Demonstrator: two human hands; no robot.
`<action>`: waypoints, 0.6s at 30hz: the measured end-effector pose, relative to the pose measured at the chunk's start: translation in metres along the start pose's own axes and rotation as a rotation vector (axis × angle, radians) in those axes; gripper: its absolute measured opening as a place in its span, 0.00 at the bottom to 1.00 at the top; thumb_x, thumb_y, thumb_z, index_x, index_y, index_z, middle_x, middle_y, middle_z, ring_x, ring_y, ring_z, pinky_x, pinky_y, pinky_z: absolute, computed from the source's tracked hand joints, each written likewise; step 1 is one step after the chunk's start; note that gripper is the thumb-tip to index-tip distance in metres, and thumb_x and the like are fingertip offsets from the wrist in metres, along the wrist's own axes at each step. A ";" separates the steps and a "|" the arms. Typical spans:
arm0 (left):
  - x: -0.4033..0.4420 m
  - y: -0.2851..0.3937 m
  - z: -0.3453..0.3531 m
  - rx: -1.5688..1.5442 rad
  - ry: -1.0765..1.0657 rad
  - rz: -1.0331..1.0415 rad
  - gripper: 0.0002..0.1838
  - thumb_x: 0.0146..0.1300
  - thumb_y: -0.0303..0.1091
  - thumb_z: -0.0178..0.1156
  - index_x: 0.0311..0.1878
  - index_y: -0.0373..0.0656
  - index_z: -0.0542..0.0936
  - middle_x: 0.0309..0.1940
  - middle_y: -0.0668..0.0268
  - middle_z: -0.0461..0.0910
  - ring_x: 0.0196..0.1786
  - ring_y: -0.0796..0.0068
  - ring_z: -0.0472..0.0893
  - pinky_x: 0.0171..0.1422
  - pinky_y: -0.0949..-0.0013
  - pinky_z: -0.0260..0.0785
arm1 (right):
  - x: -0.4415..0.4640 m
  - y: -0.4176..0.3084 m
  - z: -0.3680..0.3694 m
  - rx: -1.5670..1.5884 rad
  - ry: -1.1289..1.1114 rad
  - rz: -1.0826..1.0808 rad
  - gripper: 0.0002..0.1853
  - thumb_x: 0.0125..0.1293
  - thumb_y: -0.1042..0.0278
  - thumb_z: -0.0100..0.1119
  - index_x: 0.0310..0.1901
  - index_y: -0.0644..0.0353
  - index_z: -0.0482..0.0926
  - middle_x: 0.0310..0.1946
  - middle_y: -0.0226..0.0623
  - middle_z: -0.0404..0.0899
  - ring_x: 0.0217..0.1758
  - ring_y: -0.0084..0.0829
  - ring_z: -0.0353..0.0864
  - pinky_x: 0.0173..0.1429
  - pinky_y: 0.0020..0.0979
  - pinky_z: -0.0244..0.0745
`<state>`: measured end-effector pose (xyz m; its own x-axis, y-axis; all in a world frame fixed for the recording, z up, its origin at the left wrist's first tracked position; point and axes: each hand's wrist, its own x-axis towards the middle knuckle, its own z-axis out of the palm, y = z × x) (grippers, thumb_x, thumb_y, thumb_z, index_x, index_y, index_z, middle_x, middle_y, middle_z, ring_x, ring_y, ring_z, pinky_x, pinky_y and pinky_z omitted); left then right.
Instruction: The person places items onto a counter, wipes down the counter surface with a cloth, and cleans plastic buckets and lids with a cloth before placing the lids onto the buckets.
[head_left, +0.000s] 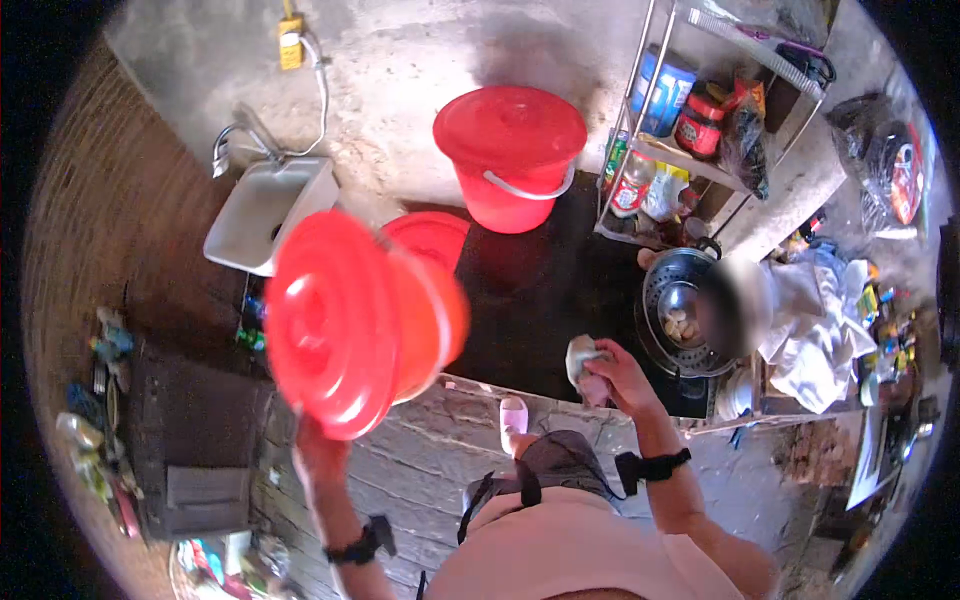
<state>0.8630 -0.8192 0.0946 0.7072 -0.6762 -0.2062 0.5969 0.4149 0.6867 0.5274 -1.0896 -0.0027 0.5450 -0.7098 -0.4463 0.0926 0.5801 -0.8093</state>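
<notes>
Near the left, the left hand [320,455] held a tilted, round, lidded red plastic bucket [375,320]; levelling would steady it. The right hand [622,378] gripped a crumpled pale cloth [582,362].

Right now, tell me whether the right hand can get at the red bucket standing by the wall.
Probably yes, perhaps with a stretch: bare black countertop lies between the right hand and the standing red bucket. The cloth-like item that hand holds might hamper a grip.
</notes>
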 end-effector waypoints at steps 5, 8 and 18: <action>-0.023 0.064 -0.039 0.333 0.129 0.267 0.23 0.62 0.40 0.53 0.59 0.41 0.66 0.55 0.60 0.69 0.58 0.64 0.68 0.62 0.54 0.59 | 0.077 -0.026 0.016 -0.229 0.235 -0.335 0.13 0.58 0.69 0.57 0.44 0.58 0.69 0.32 0.32 0.73 0.32 0.23 0.75 0.31 0.24 0.72; -0.003 0.068 -0.067 0.280 0.233 0.307 0.25 0.62 0.42 0.53 0.59 0.41 0.65 0.58 0.60 0.67 0.59 0.63 0.67 0.61 0.54 0.61 | 0.151 -0.032 -0.010 -0.434 0.423 -0.494 0.15 0.60 0.64 0.56 0.47 0.59 0.69 0.35 0.34 0.73 0.33 0.25 0.75 0.34 0.27 0.73; 0.017 0.104 -0.097 0.443 0.456 0.231 0.24 0.66 0.46 0.45 0.60 0.42 0.64 0.55 0.59 0.69 0.55 0.63 0.72 0.54 0.56 0.69 | 0.261 -0.004 0.046 -1.475 0.696 -0.853 0.24 0.53 0.72 0.49 0.55 0.57 0.68 0.56 0.45 0.66 0.55 0.50 0.66 0.61 0.42 0.62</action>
<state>0.9741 -0.7288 0.0948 0.9452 -0.2352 -0.2265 0.2682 0.1635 0.9494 0.7079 -1.2590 -0.0981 0.3094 -0.8277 0.4682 -0.8024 -0.4915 -0.3386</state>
